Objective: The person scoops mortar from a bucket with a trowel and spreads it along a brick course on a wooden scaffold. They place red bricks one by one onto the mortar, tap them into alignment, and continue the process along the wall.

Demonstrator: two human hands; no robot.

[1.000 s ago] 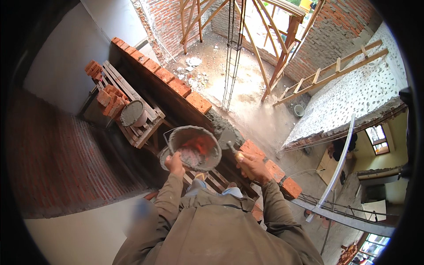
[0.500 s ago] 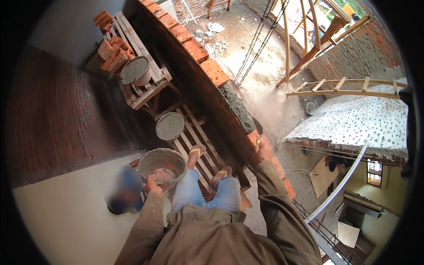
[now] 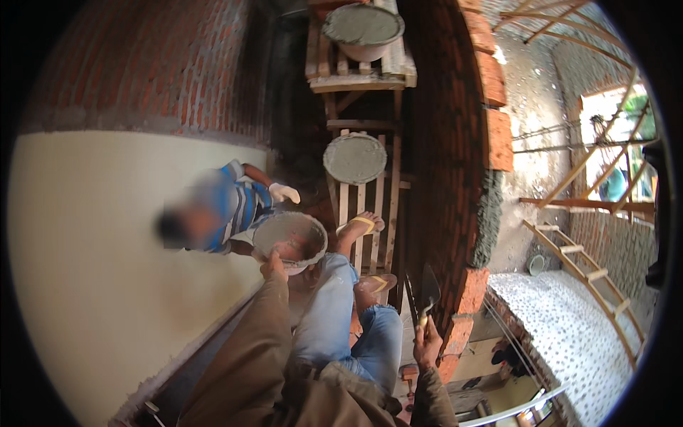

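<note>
My left hand (image 3: 274, 266) is closed on the rim of a mortar-smeared bucket (image 3: 313, 231), which holds only a little residue. Below it on the left, a co-worker in a blue striped shirt (image 3: 245, 199) has one arm against the bucket's far side and a white-gloved hand (image 3: 285, 193) raised near its rim. With my right hand (image 3: 427, 343) I grip a trowel (image 3: 431, 286) by its handle, its blade pointing forward beside the brick wall. Grey mortar (image 3: 488, 220) lies along the wall top between orange bricks (image 3: 471, 290).
Ahead, one full bucket of mortar (image 3: 356, 158) sits on wooden slats, and another (image 3: 363, 27) on a higher slatted platform (image 3: 356, 82). My sandalled feet (image 3: 364, 224) rest near the slats. Beyond the wall, a wooden ladder (image 3: 594, 274) leans over a lower area.
My view has swung to the right. The trowel has come back from the wall top toward me. More of the co-worker shows now, the gloved hand included; my left hand keeps hold of the bucket.
</note>
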